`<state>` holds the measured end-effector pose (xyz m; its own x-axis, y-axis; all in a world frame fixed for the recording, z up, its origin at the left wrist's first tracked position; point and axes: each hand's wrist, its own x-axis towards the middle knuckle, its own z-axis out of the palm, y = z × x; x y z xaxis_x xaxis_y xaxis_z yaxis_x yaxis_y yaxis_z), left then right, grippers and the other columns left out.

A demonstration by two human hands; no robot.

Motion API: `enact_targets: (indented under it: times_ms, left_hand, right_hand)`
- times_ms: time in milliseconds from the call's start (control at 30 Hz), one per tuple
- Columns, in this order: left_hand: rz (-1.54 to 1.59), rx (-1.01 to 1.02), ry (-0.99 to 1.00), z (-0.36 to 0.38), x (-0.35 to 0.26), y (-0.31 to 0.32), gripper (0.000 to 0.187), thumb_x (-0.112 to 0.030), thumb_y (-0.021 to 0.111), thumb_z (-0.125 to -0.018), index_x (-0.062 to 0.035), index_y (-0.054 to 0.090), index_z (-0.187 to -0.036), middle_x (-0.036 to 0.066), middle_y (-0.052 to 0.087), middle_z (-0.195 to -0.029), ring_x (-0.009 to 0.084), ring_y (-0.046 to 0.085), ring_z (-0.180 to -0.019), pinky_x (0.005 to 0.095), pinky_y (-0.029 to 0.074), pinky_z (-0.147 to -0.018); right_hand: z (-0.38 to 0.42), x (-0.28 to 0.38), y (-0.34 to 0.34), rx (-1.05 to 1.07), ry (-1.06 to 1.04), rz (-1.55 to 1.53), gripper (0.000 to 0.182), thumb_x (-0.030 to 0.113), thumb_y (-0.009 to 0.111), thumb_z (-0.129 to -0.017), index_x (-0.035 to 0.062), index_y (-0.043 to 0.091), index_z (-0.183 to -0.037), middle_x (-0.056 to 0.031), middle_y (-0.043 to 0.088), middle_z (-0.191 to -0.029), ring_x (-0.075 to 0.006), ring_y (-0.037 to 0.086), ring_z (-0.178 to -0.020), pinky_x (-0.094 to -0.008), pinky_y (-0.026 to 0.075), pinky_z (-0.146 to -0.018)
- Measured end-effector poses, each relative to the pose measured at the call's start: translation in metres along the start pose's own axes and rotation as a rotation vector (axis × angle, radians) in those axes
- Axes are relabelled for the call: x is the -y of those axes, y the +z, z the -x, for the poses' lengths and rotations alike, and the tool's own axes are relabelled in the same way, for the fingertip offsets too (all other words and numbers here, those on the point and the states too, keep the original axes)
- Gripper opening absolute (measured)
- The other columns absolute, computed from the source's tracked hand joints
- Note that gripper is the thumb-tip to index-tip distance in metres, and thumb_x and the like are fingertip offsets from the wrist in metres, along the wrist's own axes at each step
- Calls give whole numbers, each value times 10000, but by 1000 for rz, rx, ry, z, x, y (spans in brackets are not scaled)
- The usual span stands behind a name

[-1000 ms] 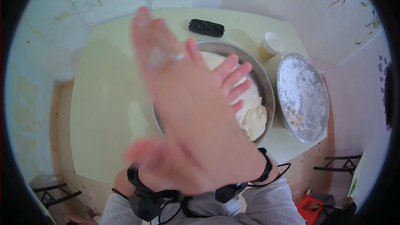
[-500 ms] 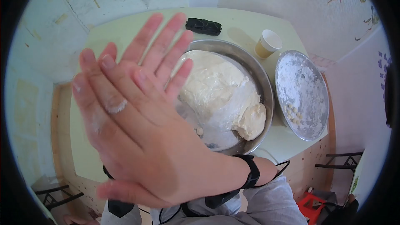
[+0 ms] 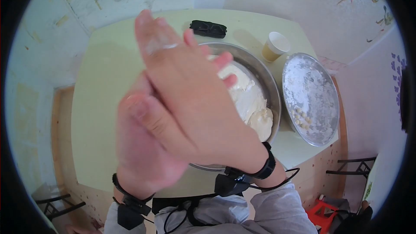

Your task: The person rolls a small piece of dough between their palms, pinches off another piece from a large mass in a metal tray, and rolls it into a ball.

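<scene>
My right hand (image 3: pixel 195 95) lies across my left hand (image 3: pixel 143 147), palm to palm, above the near left part of the table. The right fingers are pressed together with white powder on them, and the right thumb crosses the left hand. Fingertips of my left hand stick out behind the right. Whatever is between the palms is hidden. Behind them, a round metal basin (image 3: pixel 276 99) holds a large mass of pale dough (image 3: pixel 247 95), partly covered by clear film. An oval metal tray (image 3: pixel 336 104) on the right carries white flour and several small dough balls (image 3: pixel 301 118).
A paper cup (image 3: pixel 276 47) stands behind the basin, near the tray. At the far edge of the pale green table (image 3: pixel 99 56) lies a black case (image 3: pixel 208 29). A red stool (image 3: pixel 321 214) is on the floor at the lower right.
My hands have turned against each other and shifted slightly right. The left fingers, spread out beyond the right hand before, are now mostly covered by it.
</scene>
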<state>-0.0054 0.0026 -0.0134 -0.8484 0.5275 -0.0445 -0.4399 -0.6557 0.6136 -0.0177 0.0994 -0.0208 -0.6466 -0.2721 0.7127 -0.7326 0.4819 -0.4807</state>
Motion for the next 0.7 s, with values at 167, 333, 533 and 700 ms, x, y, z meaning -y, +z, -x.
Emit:
enact_targets:
  times_ms: [167, 333, 533, 700]
  left_hand:
    - [150, 233, 25, -14, -31, -24, 669, -542, 280, -924, -110, 244, -1433, 130, 252, -1483, 293, 336, -1315, 427, 277, -1075]
    - [253, 283, -80, -20, -24, -29, 679, -524, 216, -917, -130, 163, -1467, 78, 98, -1540, 253, 139, -1406, 378, 154, -1118]
    - [-90, 215, -260, -20, 27, -7, 754, -651, 161, -896, -147, 233, -1451, 67, 282, -1483, 213, 288, -1343, 355, 223, -1064]
    - [198, 39, -51, -1, 18, 1, 626, -496, 248, -954, -65, 280, -1407, 158, 340, -1423, 291, 377, -1285, 439, 331, -1029]
  right_hand:
    - [4, 23, 23, 22, -88, -174, 779, 332, 569, -805, -155, 270, -1333, -334, 284, -1384, -462, 281, -1297, -506, 199, -1083]
    - [12, 45, 16, 28, -128, -304, 809, 345, 589, -784, -154, 268, -1333, -337, 216, -1415, -450, 225, -1331, -491, 214, -1083]
    - [3, 26, -5, 64, -26, -162, 745, 356, 527, -867, -157, 254, -1332, -351, 227, -1400, -473, 258, -1305, -501, 237, -1070]
    - [2, -6, -6, 27, 32, -36, 671, 320, 493, -891, -168, 290, -1305, -365, 329, -1333, -490, 335, -1246, -518, 237, -1061]
